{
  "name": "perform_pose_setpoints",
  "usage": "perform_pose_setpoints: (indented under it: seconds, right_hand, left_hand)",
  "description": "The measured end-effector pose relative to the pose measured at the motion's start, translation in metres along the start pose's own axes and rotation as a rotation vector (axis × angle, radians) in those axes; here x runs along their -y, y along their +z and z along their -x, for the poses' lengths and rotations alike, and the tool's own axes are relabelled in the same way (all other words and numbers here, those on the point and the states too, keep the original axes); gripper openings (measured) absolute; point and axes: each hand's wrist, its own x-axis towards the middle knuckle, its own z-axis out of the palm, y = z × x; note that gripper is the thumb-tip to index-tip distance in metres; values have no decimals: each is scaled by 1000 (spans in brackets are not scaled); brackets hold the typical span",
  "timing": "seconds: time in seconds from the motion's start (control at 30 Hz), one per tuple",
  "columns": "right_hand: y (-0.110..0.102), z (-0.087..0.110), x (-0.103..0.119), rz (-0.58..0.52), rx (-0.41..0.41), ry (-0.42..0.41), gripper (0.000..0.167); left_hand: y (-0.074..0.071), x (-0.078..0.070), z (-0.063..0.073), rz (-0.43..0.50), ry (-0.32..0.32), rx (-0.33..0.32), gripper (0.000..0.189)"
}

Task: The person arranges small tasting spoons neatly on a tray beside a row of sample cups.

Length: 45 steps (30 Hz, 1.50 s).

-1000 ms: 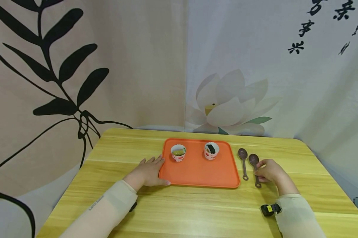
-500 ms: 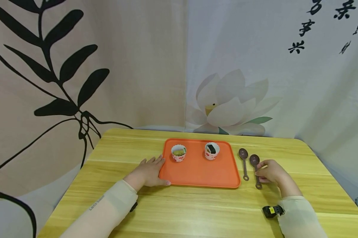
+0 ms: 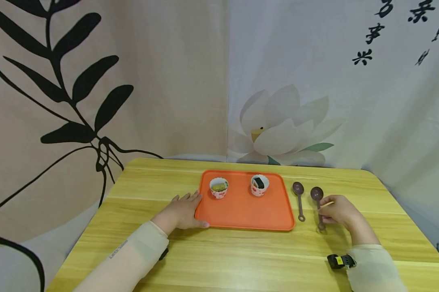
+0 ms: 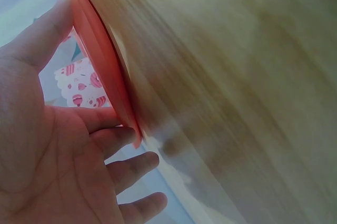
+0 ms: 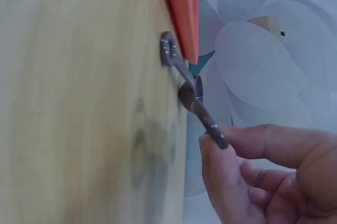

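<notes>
In the head view my right hand (image 3: 339, 211) pinches the handle of a dark brown spoon (image 3: 317, 194) between thumb and fingers. The right wrist view shows this handle (image 5: 212, 129) raised off the wood, its shadow falling on the table. A second brown spoon (image 3: 300, 202) lies between the tray and my hand. My left hand (image 3: 183, 211) rests with spread fingers against the left edge of an orange tray (image 3: 246, 217), thumb at its front corner. On the tray stand two patterned paper cups, one with greenish food (image 3: 218, 187), the other with a dark-wrapped piece (image 3: 259, 185).
The wooden table (image 3: 241, 259) carries everything and reaches back to a hanging cloth (image 3: 190, 81) printed with leaves and a flower. Both wrists wear small black devices, the right one (image 3: 340, 261) plainly visible.
My right hand has moved slightly right with the pinched spoon, widening the gap to the other spoon. My left hand and the tray have stayed put.
</notes>
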Motion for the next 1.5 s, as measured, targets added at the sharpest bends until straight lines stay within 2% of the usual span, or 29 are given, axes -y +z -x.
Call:
perform_pose_setpoints:
  seconds: [0.77, 1.17, 1.5]
  right_hand:
    - [-8, 16, 18, -4, 0, -84, 37]
    - [-3, 21, 31, 1, -8, -110, 37]
    - [3, 21, 38, -36, -1, -126, 39]
  left_hand:
    - [0, -2, 1, -1, -2, -2, 105]
    - [-1, -3, 1, -4, -3, -1, 104]
    - [-1, -2, 1, 1, -3, -6, 104]
